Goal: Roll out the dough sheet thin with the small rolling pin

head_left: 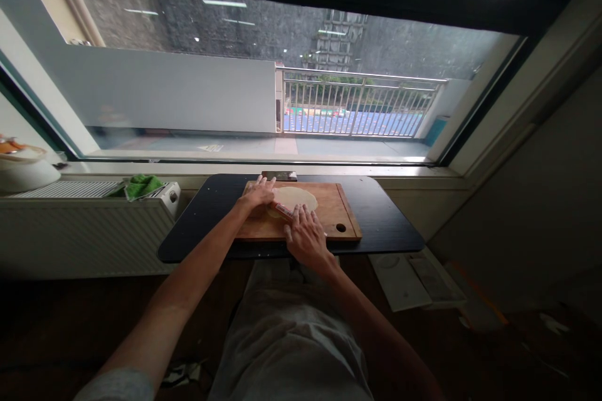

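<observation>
A thin, pale sheet of dough (pixel 301 196) lies flattened on a wooden cutting board (pixel 350 213). Across its near left part runs a slim reddish rolling pin (pixel 283 210) with printed markings, slanting from far left to near right. My left hand (pixel 258 193) is over the pin's far left end. Over its near right end rests my right hand (pixel 306 235), fingers extended forward on top. Both palms hide the pin's ends, and whitish flour shows on the fingers.
The board lies on a small black table (pixel 385 219) before a large window. Behind the board is a small dark block (pixel 279 175). To the left, a white radiator (pixel 84 232) carries a green cloth (pixel 142 187); a white pot (pixel 26 166) stands farther left.
</observation>
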`<state>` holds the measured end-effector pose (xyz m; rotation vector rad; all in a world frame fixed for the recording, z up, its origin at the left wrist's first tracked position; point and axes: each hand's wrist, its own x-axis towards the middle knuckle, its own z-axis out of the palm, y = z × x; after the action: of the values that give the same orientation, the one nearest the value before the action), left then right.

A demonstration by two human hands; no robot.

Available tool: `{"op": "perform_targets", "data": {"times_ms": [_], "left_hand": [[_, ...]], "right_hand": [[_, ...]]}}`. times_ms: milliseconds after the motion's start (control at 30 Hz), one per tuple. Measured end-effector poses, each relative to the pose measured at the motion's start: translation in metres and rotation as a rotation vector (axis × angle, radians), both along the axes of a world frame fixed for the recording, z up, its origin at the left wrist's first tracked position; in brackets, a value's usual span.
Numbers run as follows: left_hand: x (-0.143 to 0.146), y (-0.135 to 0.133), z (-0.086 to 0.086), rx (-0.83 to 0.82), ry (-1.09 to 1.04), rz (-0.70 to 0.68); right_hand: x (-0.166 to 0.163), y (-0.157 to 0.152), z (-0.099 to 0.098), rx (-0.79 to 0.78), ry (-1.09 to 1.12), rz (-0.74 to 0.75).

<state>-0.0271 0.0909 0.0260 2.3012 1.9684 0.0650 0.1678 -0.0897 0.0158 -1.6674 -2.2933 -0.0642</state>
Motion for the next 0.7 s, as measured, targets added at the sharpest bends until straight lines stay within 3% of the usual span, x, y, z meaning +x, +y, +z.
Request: {"op": "perform_targets", "data": {"times_ms": [367,533,700], "left_hand": [[-0.003,-0.007,0.006,-0.010,0.043,-0.032],[0.005,-0.010,0.008,0.001,0.063,-0.025],[0.012,-0.015,0.011,-0.004,0.048,-0.007]], "right_hand": [[-0.002,-0.003,-0.002,0.004,-0.013,0.050],[0.023,0.030,0.005,0.057,-0.073,0.108],[0.050,0.073,0.013,-0.002,-0.158,0.080]]}}
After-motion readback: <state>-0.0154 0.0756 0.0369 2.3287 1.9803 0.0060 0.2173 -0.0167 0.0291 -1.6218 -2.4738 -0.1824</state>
